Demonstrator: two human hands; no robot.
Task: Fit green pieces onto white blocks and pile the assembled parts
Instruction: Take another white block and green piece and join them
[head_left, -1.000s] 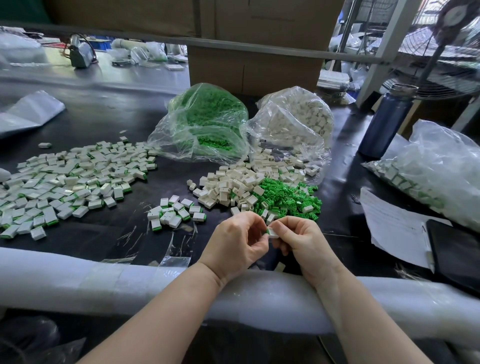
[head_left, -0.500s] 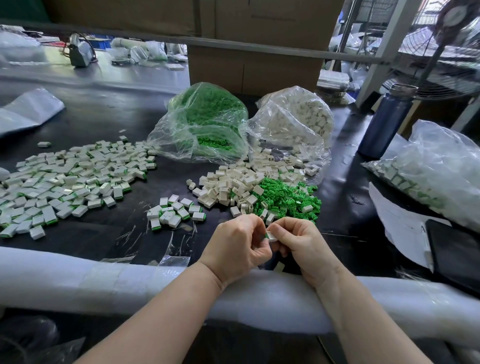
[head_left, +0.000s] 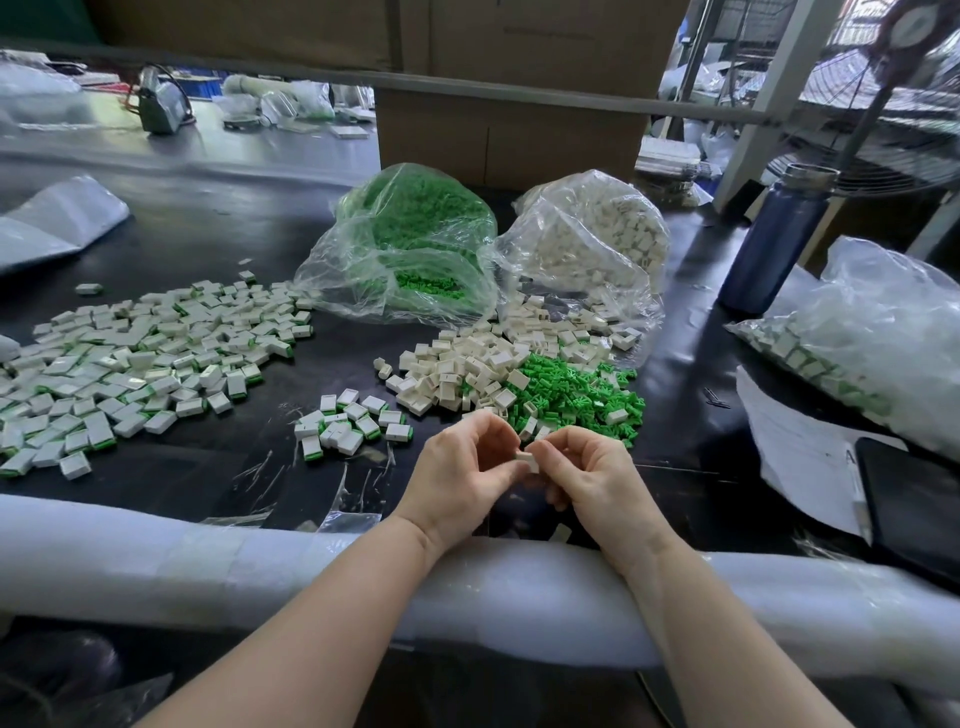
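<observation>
My left hand (head_left: 460, 475) and my right hand (head_left: 597, 478) meet near the table's front edge, both pinching one small white block (head_left: 527, 461) between their fingertips. Whether a green piece is in it is hidden by my fingers. Just beyond my hands lie a heap of loose white blocks (head_left: 457, 371) and a heap of green pieces (head_left: 576, 392). A small cluster of assembled white-and-green parts (head_left: 350, 423) sits to the left of my hands. A large spread of assembled parts (head_left: 140, 358) covers the left of the table.
Behind the heaps stand a clear bag of green pieces (head_left: 410, 244) and a clear bag of white blocks (head_left: 597, 239). A blue bottle (head_left: 774, 239), a bag of assembled parts (head_left: 862, 338), paper sheets (head_left: 795, 447) and a dark tablet (head_left: 914, 499) are on the right. White foam padding (head_left: 156, 561) lines the front edge.
My hands have stayed in place; the fingers have shifted slightly and the white block now shows more plainly between the fingertips.
</observation>
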